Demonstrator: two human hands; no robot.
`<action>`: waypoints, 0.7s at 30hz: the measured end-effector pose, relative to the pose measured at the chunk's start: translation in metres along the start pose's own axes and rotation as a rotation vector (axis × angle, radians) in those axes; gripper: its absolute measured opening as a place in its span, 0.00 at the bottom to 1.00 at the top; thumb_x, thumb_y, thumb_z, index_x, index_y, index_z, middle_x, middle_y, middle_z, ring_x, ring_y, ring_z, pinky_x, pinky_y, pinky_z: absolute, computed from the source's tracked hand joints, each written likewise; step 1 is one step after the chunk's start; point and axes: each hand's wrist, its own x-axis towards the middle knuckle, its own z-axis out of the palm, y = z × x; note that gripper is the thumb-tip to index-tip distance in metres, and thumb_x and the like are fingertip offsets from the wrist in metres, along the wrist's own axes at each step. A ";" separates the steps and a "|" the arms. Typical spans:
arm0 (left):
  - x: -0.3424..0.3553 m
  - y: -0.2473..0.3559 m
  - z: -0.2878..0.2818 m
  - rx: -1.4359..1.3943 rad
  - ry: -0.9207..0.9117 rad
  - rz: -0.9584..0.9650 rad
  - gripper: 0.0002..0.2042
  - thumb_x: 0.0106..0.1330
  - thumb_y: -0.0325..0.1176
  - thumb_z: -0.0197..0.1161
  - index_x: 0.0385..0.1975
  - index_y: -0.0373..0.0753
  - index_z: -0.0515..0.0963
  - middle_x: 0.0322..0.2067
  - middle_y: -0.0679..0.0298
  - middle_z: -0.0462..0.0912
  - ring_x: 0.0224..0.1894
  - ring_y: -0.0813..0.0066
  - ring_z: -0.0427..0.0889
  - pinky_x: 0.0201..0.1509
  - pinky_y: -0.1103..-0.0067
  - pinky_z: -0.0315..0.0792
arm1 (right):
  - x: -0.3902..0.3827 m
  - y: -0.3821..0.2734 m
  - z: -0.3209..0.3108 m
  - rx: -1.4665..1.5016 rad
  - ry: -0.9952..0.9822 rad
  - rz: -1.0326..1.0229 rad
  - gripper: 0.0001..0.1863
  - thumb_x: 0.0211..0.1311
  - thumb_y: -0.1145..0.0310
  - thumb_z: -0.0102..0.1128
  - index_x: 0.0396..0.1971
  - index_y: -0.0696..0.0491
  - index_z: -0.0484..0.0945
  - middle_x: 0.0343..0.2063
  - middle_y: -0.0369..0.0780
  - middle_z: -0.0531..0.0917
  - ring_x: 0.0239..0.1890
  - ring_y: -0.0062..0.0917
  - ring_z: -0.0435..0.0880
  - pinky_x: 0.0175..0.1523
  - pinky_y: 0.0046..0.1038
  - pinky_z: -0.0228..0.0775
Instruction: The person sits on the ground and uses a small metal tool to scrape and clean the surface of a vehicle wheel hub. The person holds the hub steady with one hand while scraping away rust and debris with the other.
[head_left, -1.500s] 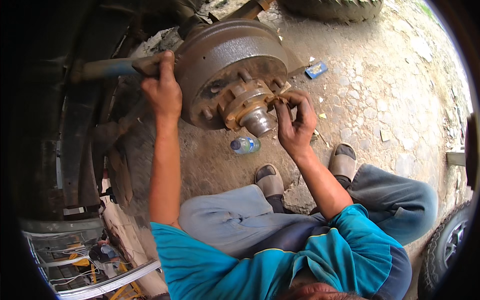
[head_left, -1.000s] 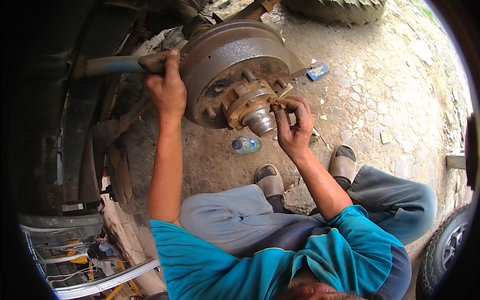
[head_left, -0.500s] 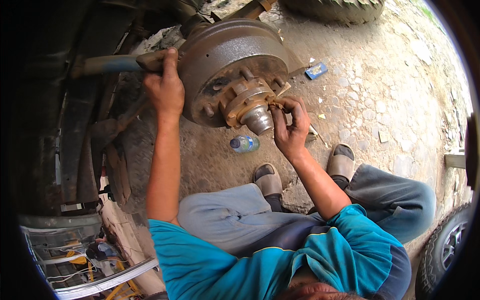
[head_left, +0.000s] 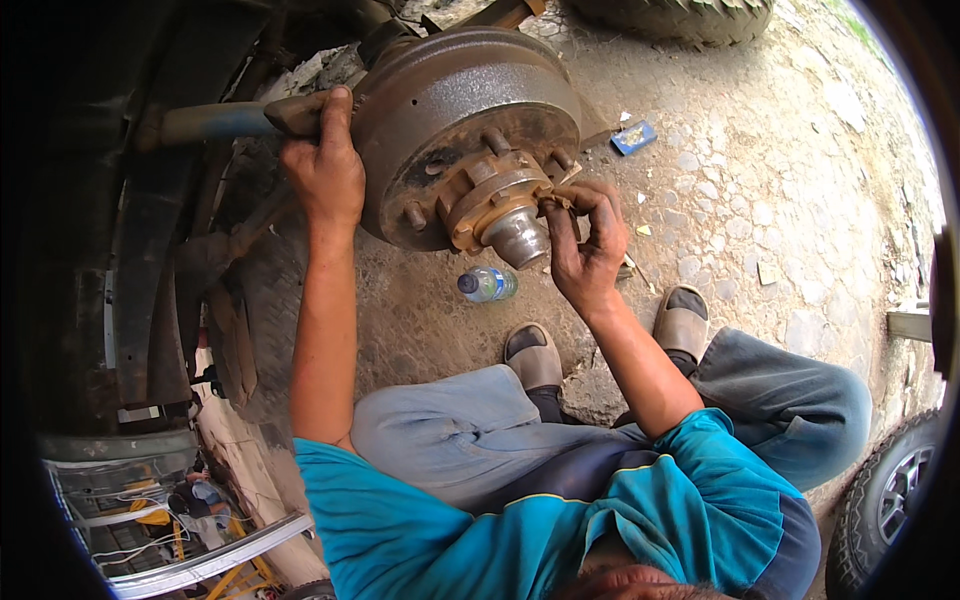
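A rusty brake drum (head_left: 460, 85) sits on an axle at the top middle, with studs, a round hub flange (head_left: 490, 195) and a shiny cylindrical hub end (head_left: 515, 235) facing me. My left hand (head_left: 325, 165) is closed on a dark metal piece (head_left: 295, 115) beside the drum's left side, where a pale tube with a blue band (head_left: 215, 123) meets it. My right hand (head_left: 585, 240) pinches a small rusty piece (head_left: 557, 200) at the flange's right edge; its exact kind is too small to make out.
A plastic bottle (head_left: 487, 283) lies below the hub; a blue box (head_left: 633, 137) lies farther right. Tyres stand at top (head_left: 670, 20) and lower right (head_left: 880, 500). Dark vehicle bodywork (head_left: 150, 300) fills the left. My sandalled feet and bent legs are below, on cracked ground (head_left: 760, 220).
Both hands keep their holds. My left hand and the drum appear slightly higher in the picture, and my right fingers have shifted a little at the flange.
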 end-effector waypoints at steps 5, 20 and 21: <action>0.001 -0.001 0.002 0.037 0.020 0.053 0.13 0.68 0.35 0.65 0.36 0.28 0.82 0.32 0.61 0.85 0.37 0.76 0.80 0.45 0.77 0.72 | 0.005 -0.001 0.000 0.013 0.023 -0.029 0.10 0.52 0.82 0.68 0.35 0.58 0.79 0.33 0.44 0.80 0.35 0.34 0.78 0.38 0.32 0.70; -0.002 0.004 0.003 0.033 0.003 0.050 0.13 0.68 0.35 0.65 0.37 0.28 0.82 0.32 0.64 0.85 0.37 0.79 0.80 0.44 0.79 0.72 | -0.005 0.007 -0.001 -0.033 -0.021 -0.060 0.11 0.52 0.83 0.67 0.36 0.58 0.79 0.33 0.43 0.80 0.33 0.32 0.78 0.37 0.30 0.69; -0.001 0.002 0.002 0.011 0.006 0.025 0.12 0.68 0.35 0.65 0.37 0.28 0.82 0.33 0.64 0.85 0.37 0.79 0.80 0.44 0.79 0.72 | -0.005 0.006 -0.002 -0.029 -0.016 -0.056 0.11 0.52 0.83 0.67 0.35 0.57 0.79 0.33 0.43 0.80 0.33 0.31 0.78 0.37 0.30 0.69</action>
